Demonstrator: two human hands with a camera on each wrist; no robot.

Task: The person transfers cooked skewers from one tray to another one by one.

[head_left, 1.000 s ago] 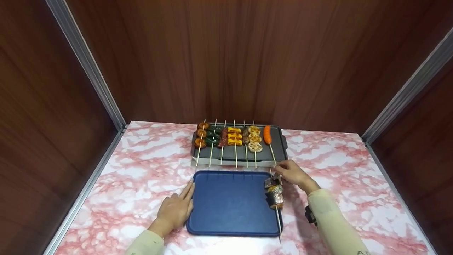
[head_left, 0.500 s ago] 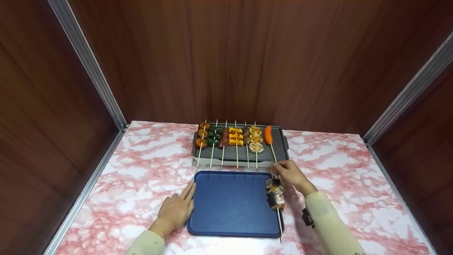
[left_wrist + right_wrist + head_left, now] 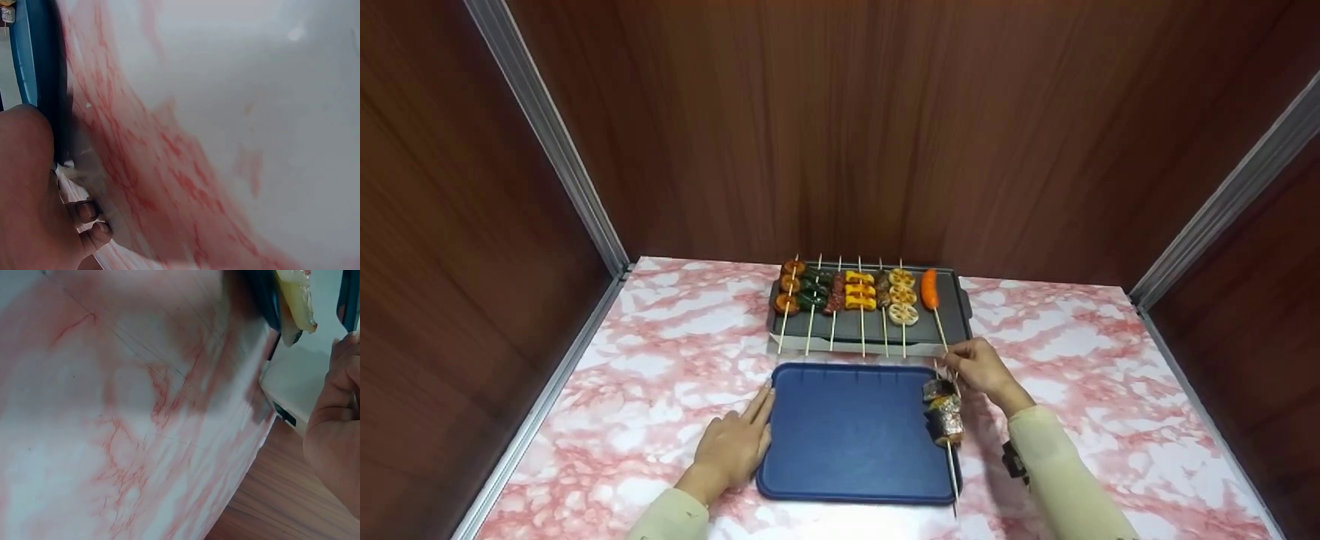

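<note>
Head view: bench (image 3: 1080,360) carries blue tray (image 3: 847,439), grill plate (image 3: 847,328) behind it; left hand (image 3: 735,444), fingers straight against tray's left edge, right hand (image 3: 984,373) pinching a stick (image 3: 940,330) at plate's front-right corner. Six skewers (image 3: 859,290) lined up on plate from its left edge, one mixed skewer (image 3: 946,424) left on tray's right edge, sausage skewer (image 3: 931,289) in the pinch looks nearly set. Basically unchanged from half a second ago.

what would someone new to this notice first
First comes the row of colourful skewers on the dark griddle at the back, with an orange sausage at its right end, its stick held by the right hand. Next is the blue tray in front, with a silver-and-black skewer along its right edge and the left hand against its left edge.
</note>
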